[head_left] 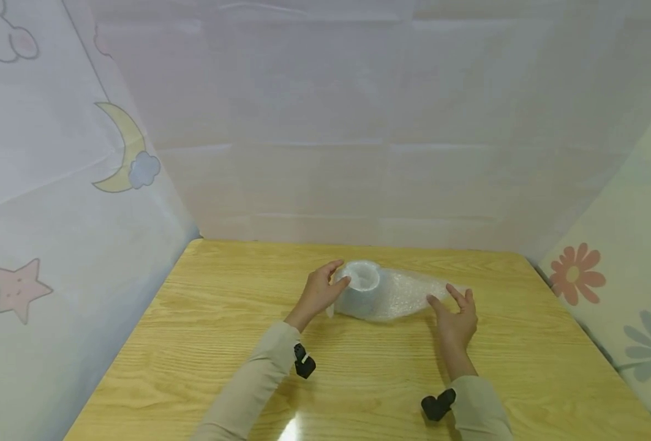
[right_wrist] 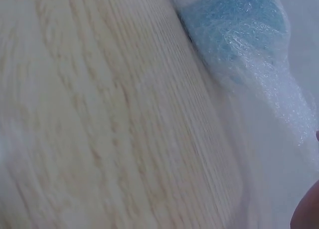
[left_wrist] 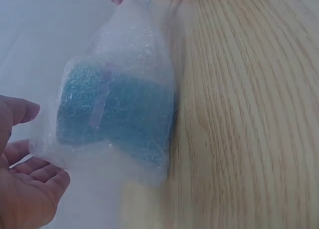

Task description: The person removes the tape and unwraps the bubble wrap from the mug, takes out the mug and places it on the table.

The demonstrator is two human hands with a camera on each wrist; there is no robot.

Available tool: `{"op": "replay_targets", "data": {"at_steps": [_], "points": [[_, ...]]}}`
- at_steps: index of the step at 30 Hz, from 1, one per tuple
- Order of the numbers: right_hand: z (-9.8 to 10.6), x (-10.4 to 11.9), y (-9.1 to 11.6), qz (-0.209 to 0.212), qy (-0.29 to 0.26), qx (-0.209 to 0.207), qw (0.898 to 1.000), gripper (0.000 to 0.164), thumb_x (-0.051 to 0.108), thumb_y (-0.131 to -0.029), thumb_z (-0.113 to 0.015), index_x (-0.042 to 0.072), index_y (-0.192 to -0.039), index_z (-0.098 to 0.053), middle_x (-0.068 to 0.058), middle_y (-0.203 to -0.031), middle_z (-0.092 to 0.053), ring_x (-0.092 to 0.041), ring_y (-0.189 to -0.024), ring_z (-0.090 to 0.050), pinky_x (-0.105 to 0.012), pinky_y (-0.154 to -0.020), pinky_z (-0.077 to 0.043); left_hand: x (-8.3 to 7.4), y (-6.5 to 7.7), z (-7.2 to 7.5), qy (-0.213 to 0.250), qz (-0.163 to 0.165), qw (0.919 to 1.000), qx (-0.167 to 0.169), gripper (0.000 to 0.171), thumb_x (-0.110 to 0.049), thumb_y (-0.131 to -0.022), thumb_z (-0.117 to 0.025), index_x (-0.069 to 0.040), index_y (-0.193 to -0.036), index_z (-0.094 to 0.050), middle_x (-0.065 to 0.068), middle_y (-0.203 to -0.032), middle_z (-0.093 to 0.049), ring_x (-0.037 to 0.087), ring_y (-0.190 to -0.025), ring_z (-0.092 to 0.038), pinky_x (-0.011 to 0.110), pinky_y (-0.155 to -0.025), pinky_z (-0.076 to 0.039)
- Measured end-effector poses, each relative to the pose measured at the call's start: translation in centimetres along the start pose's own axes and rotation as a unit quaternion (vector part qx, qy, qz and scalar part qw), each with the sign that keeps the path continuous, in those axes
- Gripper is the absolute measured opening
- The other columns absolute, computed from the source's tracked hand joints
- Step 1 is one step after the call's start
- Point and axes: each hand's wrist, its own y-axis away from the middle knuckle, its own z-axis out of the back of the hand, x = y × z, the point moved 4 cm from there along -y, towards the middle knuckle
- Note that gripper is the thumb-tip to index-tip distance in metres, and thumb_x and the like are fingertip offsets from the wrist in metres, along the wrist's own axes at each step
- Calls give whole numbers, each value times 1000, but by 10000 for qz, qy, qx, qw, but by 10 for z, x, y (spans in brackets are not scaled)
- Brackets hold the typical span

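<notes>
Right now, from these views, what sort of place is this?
Likely an indoor booth rigged up for filming, not certain: a wood-grain table, a creased pale backdrop behind it, and printed sheeting at the sides, a moon-and-star sheet left and a flower-print sheet right.

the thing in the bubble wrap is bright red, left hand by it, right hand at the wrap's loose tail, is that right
Not red: the left wrist view shows the thing in the bubble wrap is blue. The left hand is by it, the right hand at the loose tail.
</notes>
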Motion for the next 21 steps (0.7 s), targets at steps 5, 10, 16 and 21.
{"op": "replay_targets", "data": {"at_steps": [5,10,16,21], "points": [[0,3,-1,101,-80,-166,9998,54,21,-86,-76,8,-135,-57,3,-160,-15,-18,-145,2,-44,-115,2,-1,2,2,-378,-121,9992,95,50,-21,-96,-61,0,-140,-49,17,-141,-48,10,-49,-49,41,-94,-46],[-2,8,0,331,-175,-280,9989,52,23,-86,-76,9,-133,-59,8,-159,-16,-8,-143,4,-39,-114,3,-5,5,5,-837,-520,9950,129,50,-19,-95,-62,3,-138,-49,16,-140,-49,17,-84,-64,40,-104,-39],[-6,18,3,1014,-349,-414,9934,48,19,-85,-77,8,-130,-62,9,-156,-26,-4,-143,-4,-36,-115,-7,-10,10,8,-1164,-1070,9872,200,48,-15,-94,-64,7,-135,-51,20,-140,-49,31,-132,-43,41,-106,-36],[-16,26,6,1738,-204,-165,9844,50,14,-84,-78,6,-130,-61,5,-154,-32,-9,-144,-12,-40,-115,-14,-13,12,8,-1747,-1419,9740,275,50,-16,-94,-65,8,-135,-50,22,-140,-47,31,-132,-42,39,-106,-36]]}}
